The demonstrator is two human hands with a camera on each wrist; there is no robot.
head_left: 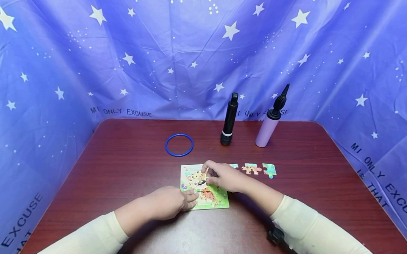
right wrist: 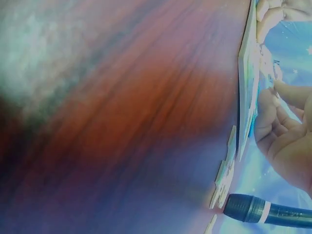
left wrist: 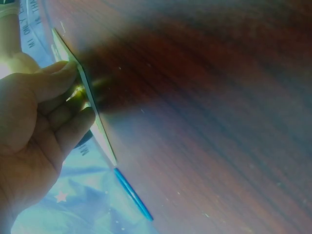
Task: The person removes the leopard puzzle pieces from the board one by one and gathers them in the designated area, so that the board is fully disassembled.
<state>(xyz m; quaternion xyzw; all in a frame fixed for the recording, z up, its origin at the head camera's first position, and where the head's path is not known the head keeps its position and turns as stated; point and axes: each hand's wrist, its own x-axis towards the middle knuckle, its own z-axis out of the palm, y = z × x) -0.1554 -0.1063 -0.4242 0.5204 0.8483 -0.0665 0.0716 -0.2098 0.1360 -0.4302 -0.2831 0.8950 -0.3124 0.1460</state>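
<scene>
A jigsaw board (head_left: 222, 204) with a spotted cartoon animal and a green lower border lies flat on the table. My left hand (head_left: 172, 201) rests its extended fingers on the board's lower left part; in the left wrist view the thumb touches the edge. Above the upper right of the board, my right hand (head_left: 225, 176) pinches a puzzle piece (right wrist: 266, 63) between thumb and forefinger. The right hand hides part of the picture. To its right lie loose pieces: an orange spotted one (head_left: 251, 169), a blue-green one (head_left: 269, 170) and a partly covered one (head_left: 234, 165).
A blue ring (head_left: 179, 145) lies behind the board. Farther back stand a black cylinder with a white band (head_left: 228, 120) and a purple hand pump (head_left: 268, 130) with a black nozzle. Starry blue cloth (head_left: 173, 60) hangs around the dark red table (head_left: 130, 160).
</scene>
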